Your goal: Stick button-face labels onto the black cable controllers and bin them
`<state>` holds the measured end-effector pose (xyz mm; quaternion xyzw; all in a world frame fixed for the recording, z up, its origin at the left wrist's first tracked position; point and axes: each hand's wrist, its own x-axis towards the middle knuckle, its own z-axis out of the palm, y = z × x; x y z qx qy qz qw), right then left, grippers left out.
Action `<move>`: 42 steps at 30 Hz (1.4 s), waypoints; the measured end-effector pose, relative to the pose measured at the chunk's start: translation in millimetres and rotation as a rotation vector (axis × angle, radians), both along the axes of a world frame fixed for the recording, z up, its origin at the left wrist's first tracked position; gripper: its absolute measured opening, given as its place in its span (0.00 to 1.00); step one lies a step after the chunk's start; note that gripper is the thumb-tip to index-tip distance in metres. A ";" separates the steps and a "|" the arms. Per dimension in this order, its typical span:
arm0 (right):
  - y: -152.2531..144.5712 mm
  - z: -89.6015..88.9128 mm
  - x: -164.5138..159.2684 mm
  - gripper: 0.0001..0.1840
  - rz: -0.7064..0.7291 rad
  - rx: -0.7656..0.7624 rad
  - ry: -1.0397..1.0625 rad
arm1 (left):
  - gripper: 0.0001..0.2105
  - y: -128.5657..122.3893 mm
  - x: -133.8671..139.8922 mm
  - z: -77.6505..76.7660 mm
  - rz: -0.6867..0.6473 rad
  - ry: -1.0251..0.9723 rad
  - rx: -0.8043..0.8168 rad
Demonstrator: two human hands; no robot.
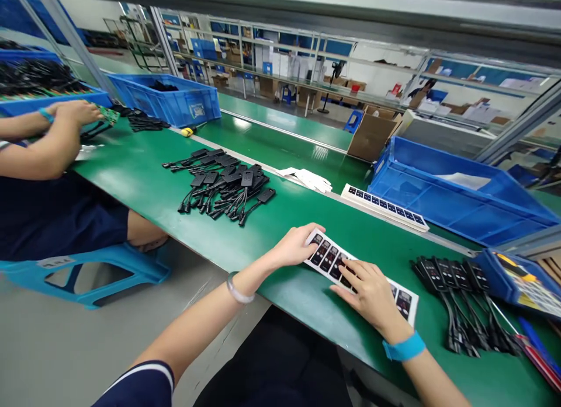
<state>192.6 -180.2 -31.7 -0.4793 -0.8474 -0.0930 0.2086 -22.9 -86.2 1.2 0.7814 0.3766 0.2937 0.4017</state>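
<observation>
A white sheet of black labels (406,302) lies slanted at the front edge of the green bench. My left hand (298,244) grips its left end, thumb on top, closed around the edge. Over the middle of the same sheet rests my right hand (370,291), fingers stretched out and fingertips touching the labels, thumb apart. My right palm and fingers hide several labels. To the left lies a loose pile of black cable modules (228,179) with short leads. Several similar modules with labelled faces (456,277) sit in a row at the right, cables toward me.
White gloves (309,179) and a white label strip (385,207) lie along the bench divider. Blue bins stand at back right (460,188) and back left (175,103). A blue tool tray (521,281) is far right. At left, a co-worker's hands (72,115) hold a green circuit board.
</observation>
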 end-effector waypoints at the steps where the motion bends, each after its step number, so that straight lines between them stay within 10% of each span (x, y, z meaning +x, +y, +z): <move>1: -1.7 1.7 -6.7 0.19 -0.035 0.014 0.060 | 0.16 -8.0 -5.2 -2.6 -0.002 -0.027 0.000; 7: -6.6 22.0 -39.1 0.11 -0.045 0.072 0.208 | 0.04 -47.6 -25.2 -14.7 -0.050 -0.251 -0.001; 12: -23.2 27.9 -52.1 0.12 0.097 0.187 -0.053 | 0.10 -64.0 -48.8 -12.0 -0.079 0.042 0.306; 20: -45.0 -7.6 -65.8 0.10 0.028 -0.368 0.191 | 0.07 -60.1 -61.6 -17.3 -0.294 0.370 0.131; 25: -27.6 3.8 -61.5 0.10 -0.072 -0.794 0.325 | 0.07 -47.4 -50.6 -12.3 -0.291 0.518 0.073; 33: -7.7 17.0 -60.8 0.09 -0.089 -0.986 0.265 | 0.04 -21.6 -45.9 -5.3 -0.613 0.398 0.047; 42: -15.9 13.9 -70.8 0.12 -0.147 -0.793 0.073 | 0.07 -39.9 -48.2 -11.7 -0.469 0.611 0.348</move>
